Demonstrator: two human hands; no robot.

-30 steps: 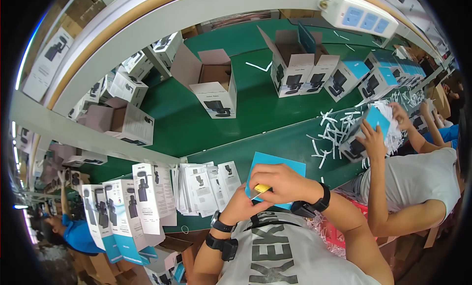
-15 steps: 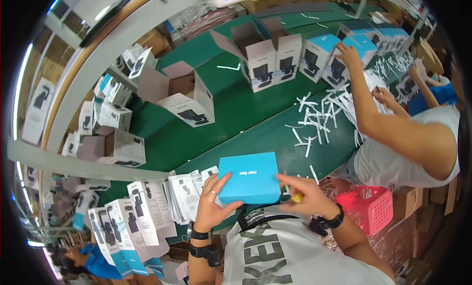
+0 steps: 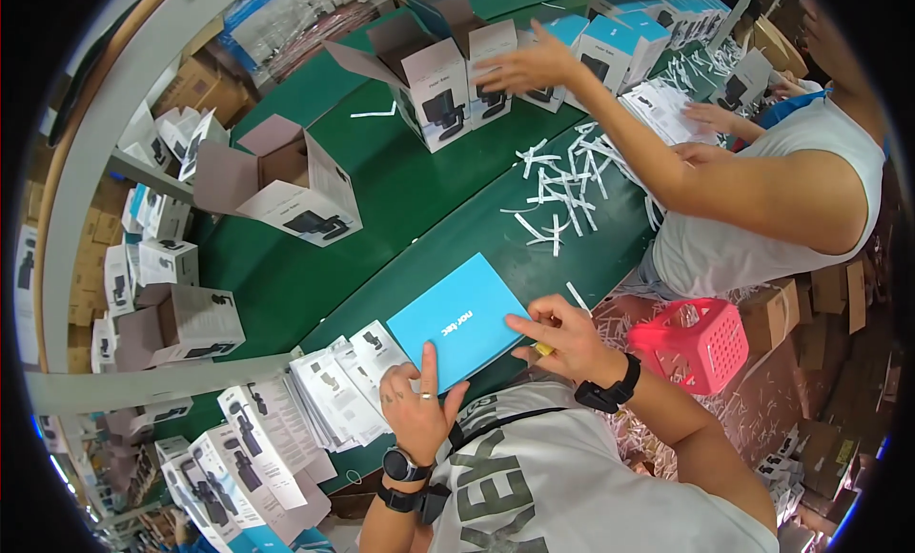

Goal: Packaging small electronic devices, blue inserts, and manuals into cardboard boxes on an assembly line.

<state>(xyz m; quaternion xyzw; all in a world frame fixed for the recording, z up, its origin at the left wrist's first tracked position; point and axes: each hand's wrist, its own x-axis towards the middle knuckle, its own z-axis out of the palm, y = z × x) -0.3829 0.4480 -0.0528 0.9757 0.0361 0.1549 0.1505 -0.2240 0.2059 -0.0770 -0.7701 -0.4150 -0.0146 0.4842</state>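
Swivelled blue box [image 3: 456, 326], apparently aligning it with splayed left fingers [image 3: 429, 364], grasping yellow tool [image 3: 543, 349] in right fingers [image 3: 530, 327]; likely needed steadying next.

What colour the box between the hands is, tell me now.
Bright blue, with white lettering on top; the box shows best in the head view.

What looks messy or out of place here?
Loose white paper strips lie scattered on the green table, beyond and right of the blue box. Similar scraps litter the floor near the pink basket. They look spilled, unlike the gathered leaflets. No damage stands out.
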